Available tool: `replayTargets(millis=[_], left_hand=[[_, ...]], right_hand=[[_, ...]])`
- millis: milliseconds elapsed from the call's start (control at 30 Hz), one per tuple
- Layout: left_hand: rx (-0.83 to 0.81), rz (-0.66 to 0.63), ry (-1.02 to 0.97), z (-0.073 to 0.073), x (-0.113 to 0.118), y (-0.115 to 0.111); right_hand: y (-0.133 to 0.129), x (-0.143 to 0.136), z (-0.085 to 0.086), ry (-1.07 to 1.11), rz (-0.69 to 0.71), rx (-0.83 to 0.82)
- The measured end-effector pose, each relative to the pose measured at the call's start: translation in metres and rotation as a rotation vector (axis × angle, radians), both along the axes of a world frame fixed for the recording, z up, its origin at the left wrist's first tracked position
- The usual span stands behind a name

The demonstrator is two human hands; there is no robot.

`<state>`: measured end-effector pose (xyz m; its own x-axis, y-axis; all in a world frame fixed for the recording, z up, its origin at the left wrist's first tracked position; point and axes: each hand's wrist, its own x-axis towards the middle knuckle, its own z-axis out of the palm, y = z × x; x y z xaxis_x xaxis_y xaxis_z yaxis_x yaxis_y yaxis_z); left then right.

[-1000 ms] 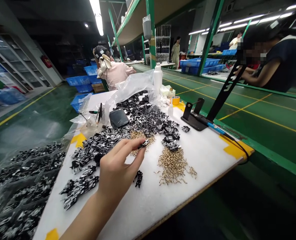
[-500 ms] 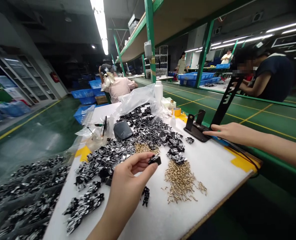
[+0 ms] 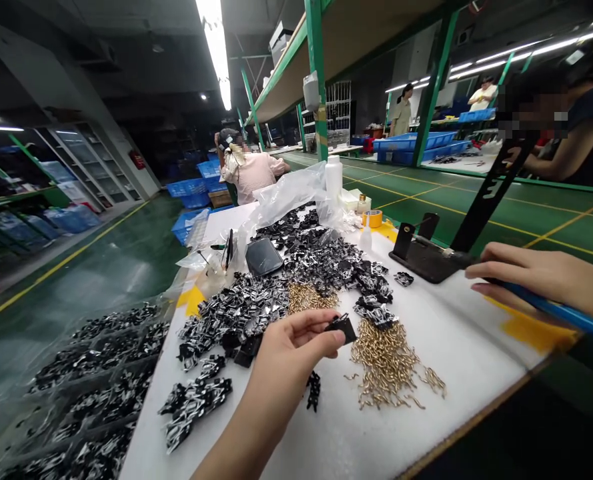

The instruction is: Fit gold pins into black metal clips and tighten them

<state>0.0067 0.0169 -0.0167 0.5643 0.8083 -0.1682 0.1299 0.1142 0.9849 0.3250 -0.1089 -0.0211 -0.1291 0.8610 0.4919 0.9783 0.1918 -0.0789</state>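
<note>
Blue tool [image 3: 559,309] raised — in right hand [image 3: 531,270]

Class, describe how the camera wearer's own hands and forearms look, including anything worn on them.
The left hand and right hand are both bare, with slender fingers and no gloves. No ring, watch or bracelet is visible on either. No sleeve shows on the parts of the forearms in view.
</note>
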Motion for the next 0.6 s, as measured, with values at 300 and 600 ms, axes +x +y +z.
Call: replayTargets(millis=[300,600], left_hand=[[-0.057,-0.012,0.085,0.008,0.004,-0.004],[-0.02,-0.012,0.074,0.0,0.003,-0.004]], right_hand=[[-0.003,-0.098,0.038,0.418,0.442,-0.194],[0.0,-0.109,0.028,0.459,0.424,-0.231]])
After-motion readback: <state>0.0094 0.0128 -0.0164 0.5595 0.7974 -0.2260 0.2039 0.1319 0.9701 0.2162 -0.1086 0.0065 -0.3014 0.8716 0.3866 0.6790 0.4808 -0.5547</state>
